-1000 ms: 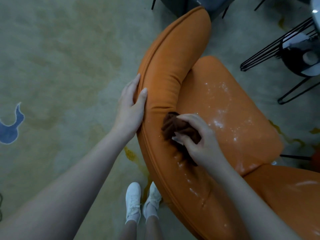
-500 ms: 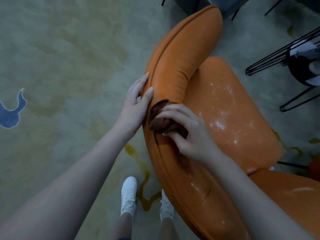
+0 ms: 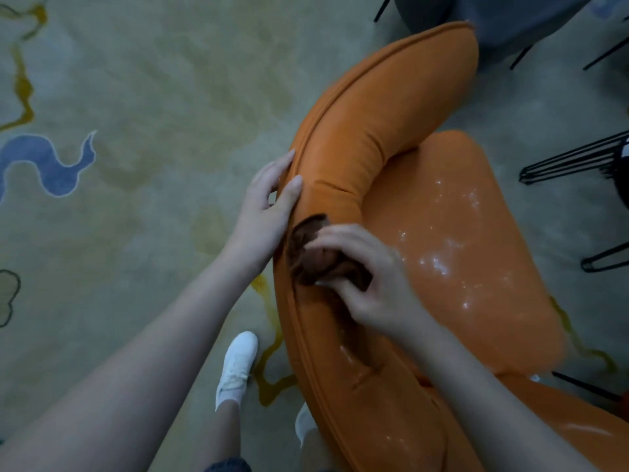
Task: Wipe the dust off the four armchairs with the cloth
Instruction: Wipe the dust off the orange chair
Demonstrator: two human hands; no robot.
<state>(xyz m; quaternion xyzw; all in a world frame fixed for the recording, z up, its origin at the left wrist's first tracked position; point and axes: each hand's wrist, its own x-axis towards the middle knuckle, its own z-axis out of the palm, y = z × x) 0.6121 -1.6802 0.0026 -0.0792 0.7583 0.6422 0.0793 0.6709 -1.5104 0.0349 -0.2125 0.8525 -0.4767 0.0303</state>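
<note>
Cloth (image 3: 308,253), brown and bunched, on top of the padded back roll of the orange armchair (image 3: 374,107), close to the outer seam. Gripped by the right hand (image 3: 367,277), with fingers curled over it from the seat side and thumb against its near edge. Mostly covered by that hand, visible only at the far-left folds.

Just beside the cloth on its left, almost touching, the left hand (image 3: 263,212). Holding nothing, with fingers and thumb nearly straight, laid against the outer face and the top of the roll, a little further along than the cloth.

Piped seam along the outer edge of the roll, directly left of the cloth. Past that edge, carpet (image 3: 153,97), pale green with yellow and blue wavy figures.

Ahead of the cloth, a long uncovered stretch of roll, curving away to the right and ending near a grey chair (image 3: 493,15).

To the right and lower, the seat cushion (image 3: 476,318), glossy, scattered with white specks (image 3: 439,260), uncovered up to its far edge.

Black wire frame (image 3: 571,161) at the right margin, well apart from the seat.

White shoe (image 3: 236,366) on the carpet just beside the near outer side of the armchair. Second shoe (image 3: 304,424) partly hidden behind the roll.
</note>
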